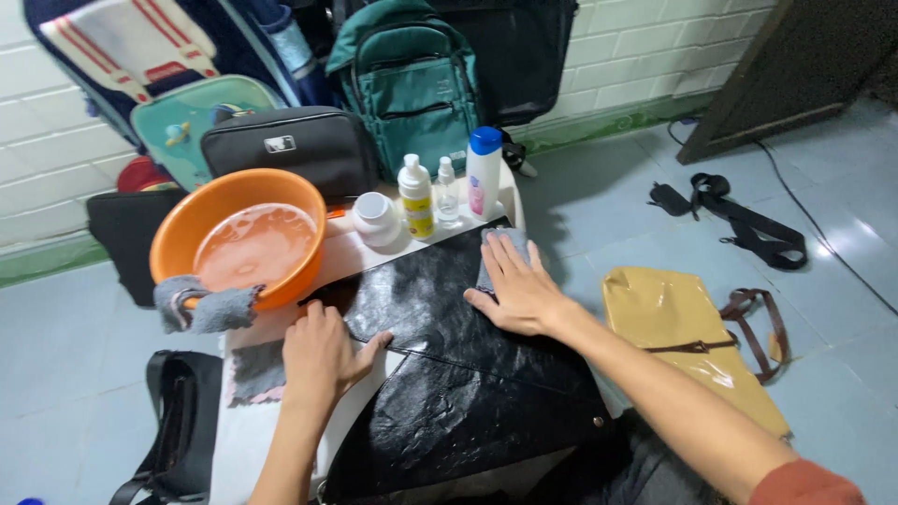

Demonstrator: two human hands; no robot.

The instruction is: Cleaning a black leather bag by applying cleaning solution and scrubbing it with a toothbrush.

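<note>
A shiny black leather bag (449, 374) lies flat on a small white table (253, 440). My right hand (516, 285) presses flat on a grey cloth (500, 245) at the bag's far edge, fingers spread. My left hand (321, 353) rests on the bag's left edge, thumb and fingers holding the flap's rim. An orange basin (187, 224) of soapy water stands at the table's far left, with a grey rag (204, 307) draped over its rim.
A white jar (376, 218), a yellow-labelled bottle (415, 195), a small clear bottle (447, 190) and a blue-capped white bottle (483, 171) line the table's back. A tan bag (687, 332) and black strap (739, 220) lie on the floor right. Backpacks (412, 84) lean on the wall.
</note>
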